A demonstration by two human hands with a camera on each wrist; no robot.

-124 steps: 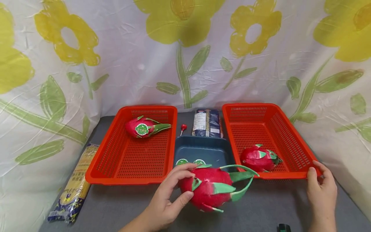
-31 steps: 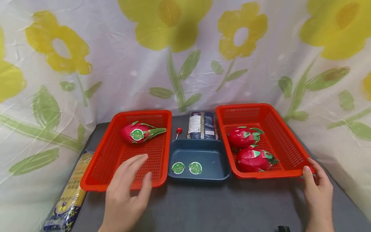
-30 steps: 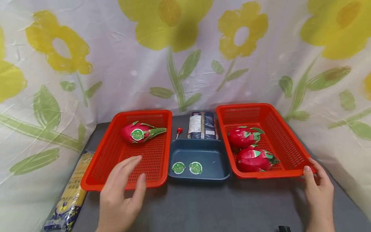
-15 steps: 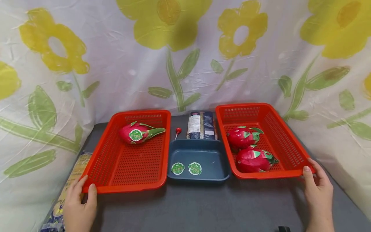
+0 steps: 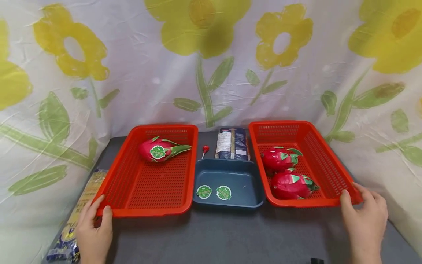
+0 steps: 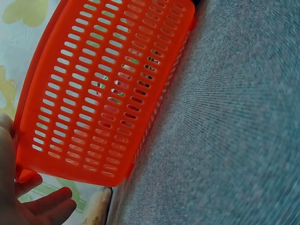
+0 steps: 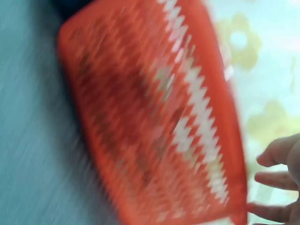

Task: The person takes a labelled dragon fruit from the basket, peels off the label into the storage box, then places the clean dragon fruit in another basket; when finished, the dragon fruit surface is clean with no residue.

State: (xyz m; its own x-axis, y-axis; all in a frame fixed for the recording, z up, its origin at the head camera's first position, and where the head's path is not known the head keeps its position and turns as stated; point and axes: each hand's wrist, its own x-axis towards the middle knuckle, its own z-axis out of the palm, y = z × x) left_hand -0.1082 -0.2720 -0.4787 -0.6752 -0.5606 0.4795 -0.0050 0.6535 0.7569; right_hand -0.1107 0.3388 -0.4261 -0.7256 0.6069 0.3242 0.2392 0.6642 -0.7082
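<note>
In the head view my left hand (image 5: 93,229) grips the front left corner of the left red plastic basket (image 5: 157,212). Its thumb lies at the front rim, and the other fingers are at the side. One dragon fruit (image 5: 150,151) with a green round sticker lies at the back of that basket. At the front right corner of the right red basket (image 5: 306,202) is my right hand (image 5: 367,216). In the blurred right wrist view its fingers (image 7: 276,180) are spread, fingertips right at the rim. Two dragon fruits, a front one (image 5: 291,185) and a rear one (image 5: 278,160), lie in the right basket.
Between the baskets stands a blue tray (image 5: 227,167) with two green round stickers (image 5: 224,192) at its front. Behind it are a lollipop (image 5: 205,149) and a dark blue packet (image 5: 232,144). A long yellow packet (image 5: 77,214) lies left. A flowered cloth (image 5: 138,91) hangs behind.
The dragon fruit my left hand held over the tray now lies in the right basket. That hand has moved left to the left basket's corner. My right hand stays at its corner, fingers wider apart.
</note>
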